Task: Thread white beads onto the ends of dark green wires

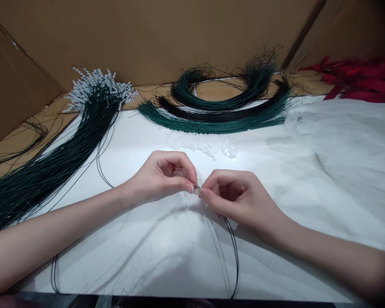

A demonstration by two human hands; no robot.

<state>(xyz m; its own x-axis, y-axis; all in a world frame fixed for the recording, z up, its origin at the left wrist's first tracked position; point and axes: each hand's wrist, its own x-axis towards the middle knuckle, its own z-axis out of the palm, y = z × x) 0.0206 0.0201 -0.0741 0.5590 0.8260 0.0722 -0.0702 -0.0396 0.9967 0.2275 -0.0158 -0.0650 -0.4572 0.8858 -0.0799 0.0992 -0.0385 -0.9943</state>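
My left hand (162, 175) and my right hand (234, 196) meet at the middle of a white sheet (324, 171), fingertips pinched together on the tip of a thin dark green wire (234, 252). The wire runs down from my right fingers and curves toward the near edge. Something tiny sits between the fingertips; I cannot tell what it is. A small heap of clear white beads (202, 143) lies just beyond my hands.
A long bundle of green wires with white bead tips (93, 98) fans along the left. Coiled green and black wire bundles (224, 109) lie at the back. Red ribbon-like pieces (359, 79) sit far right. Brown cardboard walls (147, 38) enclose the back and left.
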